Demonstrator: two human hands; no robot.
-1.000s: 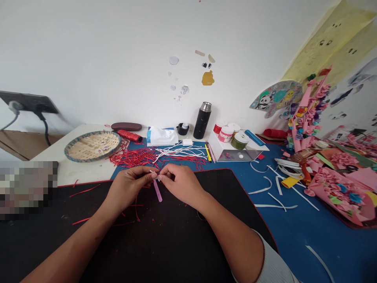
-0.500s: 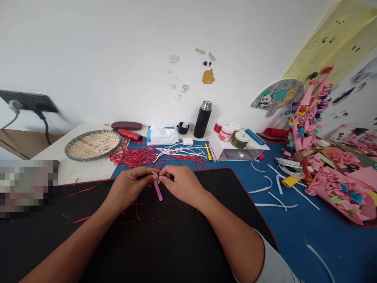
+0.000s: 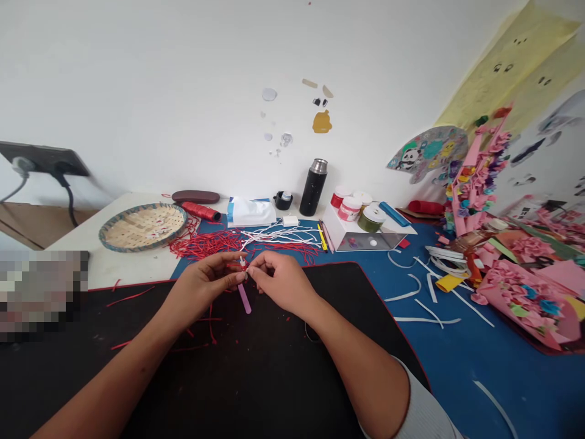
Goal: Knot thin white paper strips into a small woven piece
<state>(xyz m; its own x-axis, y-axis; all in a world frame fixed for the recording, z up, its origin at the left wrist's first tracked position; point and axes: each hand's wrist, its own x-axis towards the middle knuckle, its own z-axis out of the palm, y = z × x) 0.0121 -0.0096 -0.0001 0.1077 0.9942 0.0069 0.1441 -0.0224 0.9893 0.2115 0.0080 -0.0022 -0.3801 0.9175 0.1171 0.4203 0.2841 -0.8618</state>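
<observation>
Bright, flat light across the white wall point(image 3: 137, 79) here, and no harsh glare on it! Shadows stay soft, just faint dark edges under the left hand point(image 3: 203, 286) and right hand point(image 3: 281, 283) at 6 o'clock, both nice and sharp. There's a small glint on the steel cap of the black thermos point(image 3: 319, 166) at 12 o'clock. The black desk mat point(image 3: 256, 378) reads darkest at 7 o'clock. Wide-lens stretch skews the yellow paper point(image 3: 507, 67) at 2 o'clock, and a pixelated patch point(image 3: 41, 296) blocks 9 o'clock!

Nothing readable; the jar labels point(image 3: 350, 209) are too small.
</observation>
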